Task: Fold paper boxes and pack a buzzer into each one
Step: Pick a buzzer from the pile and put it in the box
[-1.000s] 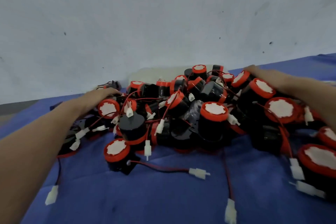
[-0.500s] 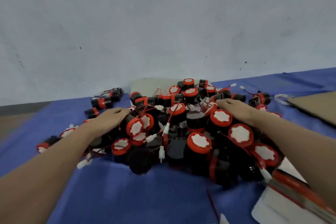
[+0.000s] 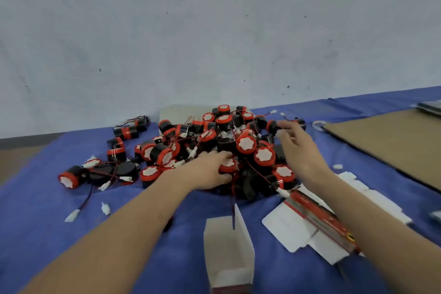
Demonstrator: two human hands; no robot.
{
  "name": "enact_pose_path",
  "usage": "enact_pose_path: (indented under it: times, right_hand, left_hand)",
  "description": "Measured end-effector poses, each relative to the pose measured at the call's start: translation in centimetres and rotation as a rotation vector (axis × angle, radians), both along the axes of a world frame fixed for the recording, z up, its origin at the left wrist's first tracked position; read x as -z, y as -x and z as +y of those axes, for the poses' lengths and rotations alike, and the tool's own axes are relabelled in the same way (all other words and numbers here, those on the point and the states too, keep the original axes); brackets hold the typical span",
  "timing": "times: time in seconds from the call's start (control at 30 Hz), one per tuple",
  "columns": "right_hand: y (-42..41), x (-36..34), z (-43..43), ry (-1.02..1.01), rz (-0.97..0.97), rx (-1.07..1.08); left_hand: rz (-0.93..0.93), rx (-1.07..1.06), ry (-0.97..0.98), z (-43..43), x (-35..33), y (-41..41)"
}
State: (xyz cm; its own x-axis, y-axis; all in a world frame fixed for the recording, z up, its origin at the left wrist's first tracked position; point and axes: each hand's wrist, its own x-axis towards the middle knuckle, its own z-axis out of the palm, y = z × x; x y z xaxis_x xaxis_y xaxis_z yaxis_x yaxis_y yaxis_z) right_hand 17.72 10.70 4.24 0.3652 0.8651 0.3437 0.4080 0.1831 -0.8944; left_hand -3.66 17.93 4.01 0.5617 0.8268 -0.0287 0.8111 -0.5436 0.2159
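Note:
A heap of black buzzers (image 3: 245, 144) with red rims, white tops and red wires lies on the blue cloth (image 3: 47, 198). My left hand (image 3: 207, 170) reaches into the front of the heap, its fingers curled round one buzzer (image 3: 228, 166). My right hand (image 3: 297, 150) hovers over the right side of the heap with fingers loosely spread, the fingertips touching a buzzer at the back (image 3: 272, 126). A folded white paper box (image 3: 226, 243) stands open near me, between my forearms. Flat unfolded boxes (image 3: 307, 224) with red print lie partly under my right forearm.
Several loose buzzers (image 3: 71, 175) and white connectors are scattered to the left of the heap. A brown cardboard sheet (image 3: 391, 145) lies at the right, a tape roll (image 3: 319, 124) by its far corner. A pale wall stands behind the table.
The view has pulled back and the open box has come into sight. My left hand has shifted right to the heap's front and closed on a buzzer. My right hand has lifted towards the back right.

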Motion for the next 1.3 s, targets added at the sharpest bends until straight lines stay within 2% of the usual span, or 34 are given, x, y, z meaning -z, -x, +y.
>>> enact_pose_path:
  times: [0.13, 0.3, 0.4, 0.47, 0.6, 0.67, 0.73, 0.8, 0.9, 1.0, 1.13, 1.2, 1.3]
  right_hand:
    - [2.7, 0.4, -4.4, -0.076, 0.111, -0.054]
    - [3.3, -2.8, -7.6, -0.156, 0.167, -0.037]
    - [4.5, -6.2, -10.0, -0.259, 0.147, -0.077]
    - [5.6, -8.0, -12.1, -0.327, 0.125, -0.118]
    - [8.6, -8.8, -15.8, -0.295, 0.24, -0.308]
    - [10.5, -7.7, -17.3, -0.278, 0.268, -0.449]
    - [11.7, -5.9, -18.1, -0.314, 0.262, -0.495]
    - [11.7, -4.2, -18.3, -0.273, 0.217, -0.491]
    - [10.0, -2.8, -17.7, -0.109, -0.024, -0.468]
    - [8.3, -2.7, -16.8, -0.047, -0.235, -0.42]
    - [8.6, -1.9, -15.3, -0.008, -0.359, -0.412]
    - [9.2, -1.8, -14.9, -0.031, -0.401, -0.378]
    - [9.8, -1.9, -14.5, -0.075, -0.713, -0.229]
  left_hand:
    - [-0.155, -0.074, -0.046, -2.2, 0.6, -0.5]
    - [-0.621, -0.158, -0.163, -4.8, -5.3, 1.4]
    - [-0.849, -0.208, -0.181, -7.7, -9.2, 2.5]
    - [-0.943, -0.224, -0.306, -10.6, -11.2, 3.2]
    - [-0.692, -0.106, -0.821, -17.0, -11.9, 3.1]
    - [-0.59, 0.001, -0.926, -19.7, -10.0, 2.9]
    - [-0.509, 0.06, -0.947, -21.5, -7.3, 2.8]
    - [-0.513, 0.065, -0.882, -22.1, -4.6, 3.5]
    - [-0.461, 0.065, -0.772, -21.2, -1.9, 5.4]
    - [-0.445, 0.06, -0.702, -19.7, -0.3, 6.8]
    - [-0.41, -0.035, -0.847, -17.9, 0.1, 6.5]
    - [-0.436, -0.044, -0.854, -17.1, -0.4, 6.4]
    - [-0.506, 0.021, -0.819, -17.0, -1.6, 6.2]
